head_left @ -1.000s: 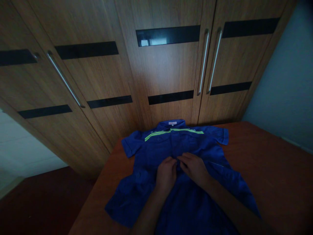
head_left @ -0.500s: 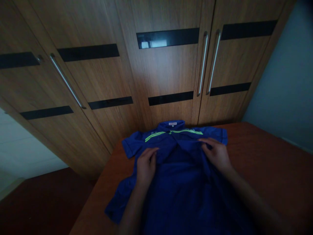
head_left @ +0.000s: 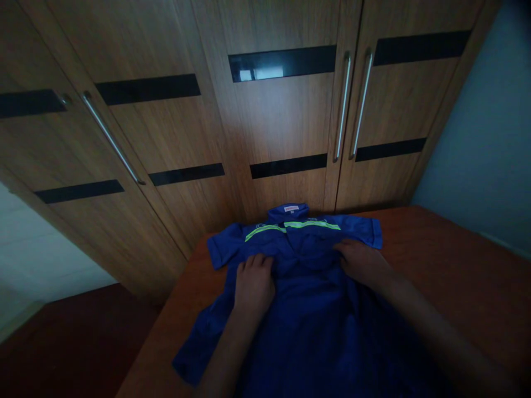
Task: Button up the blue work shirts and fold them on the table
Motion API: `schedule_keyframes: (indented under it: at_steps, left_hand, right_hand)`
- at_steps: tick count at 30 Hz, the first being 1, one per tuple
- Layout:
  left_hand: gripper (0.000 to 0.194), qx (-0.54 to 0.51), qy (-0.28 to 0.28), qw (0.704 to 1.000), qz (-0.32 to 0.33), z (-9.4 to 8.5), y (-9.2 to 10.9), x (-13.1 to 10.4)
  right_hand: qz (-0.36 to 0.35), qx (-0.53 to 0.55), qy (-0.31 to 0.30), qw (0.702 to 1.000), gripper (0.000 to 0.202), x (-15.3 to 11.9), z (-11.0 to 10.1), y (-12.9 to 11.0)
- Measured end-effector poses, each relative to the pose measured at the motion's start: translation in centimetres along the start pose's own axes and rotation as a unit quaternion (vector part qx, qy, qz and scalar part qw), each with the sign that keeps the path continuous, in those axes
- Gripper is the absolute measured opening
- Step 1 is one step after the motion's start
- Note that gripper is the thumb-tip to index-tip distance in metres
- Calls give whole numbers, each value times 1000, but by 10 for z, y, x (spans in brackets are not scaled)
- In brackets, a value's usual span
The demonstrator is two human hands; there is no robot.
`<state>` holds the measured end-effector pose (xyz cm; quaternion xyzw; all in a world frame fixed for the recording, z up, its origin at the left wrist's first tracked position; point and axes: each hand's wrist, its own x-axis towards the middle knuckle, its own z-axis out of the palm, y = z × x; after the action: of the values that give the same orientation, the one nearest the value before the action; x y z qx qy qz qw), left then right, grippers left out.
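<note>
A dark blue short-sleeved work shirt (head_left: 307, 309) lies spread on the wooden table, its collar toward the wardrobe. Yellow-green stripes run across its chest, and a pale label shows inside the collar. My left hand (head_left: 255, 282) rests on the left side of the chest with its fingers curled into the cloth. On the other side, below the right sleeve, my right hand (head_left: 360, 262) grips the fabric between thumb and fingers. The cloth between the hands sags in soft folds. Another blue flap of cloth (head_left: 194, 354) sticks out at lower left, partly behind my left forearm.
The brown table (head_left: 448, 276) reaches back to a wooden wardrobe (head_left: 282, 121) with dark strips and metal handles. A blue-grey wall (head_left: 481, 155) stands at right. Dark reddish floor (head_left: 74, 337) shows beyond the table's left edge.
Both hands have lowered the lifted front of the shirt, and the raised opening between them has flattened. My left hand has turned knuckles-up; the collar has shifted slightly.
</note>
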<state>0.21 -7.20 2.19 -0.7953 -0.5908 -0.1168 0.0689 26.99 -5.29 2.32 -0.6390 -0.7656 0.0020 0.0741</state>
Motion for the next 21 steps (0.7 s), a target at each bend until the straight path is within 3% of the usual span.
schedule_keyframes:
  at_steps: [4,8,13,17,21]
  left_hand:
    - [33,-65,15,997,29,-6,29,19]
    - [20,-91,-9,996,14,18,45,33]
    - [26,-134,-9,991,1,48,43,30]
    - [26,-175,18,984,1,56,37,33]
    - [26,-208,26,978,-5,58,32,37]
  right_hand:
    - [-61,23,64,996,30,12,-11,-44]
    - [-69,17,57,996,17,23,13,-76]
    - [-58,64,70,994,20,27,51,-72]
    - [-42,165,134,976,16,27,66,-62]
    - [-83,207,152,963,18,29,72,-59]
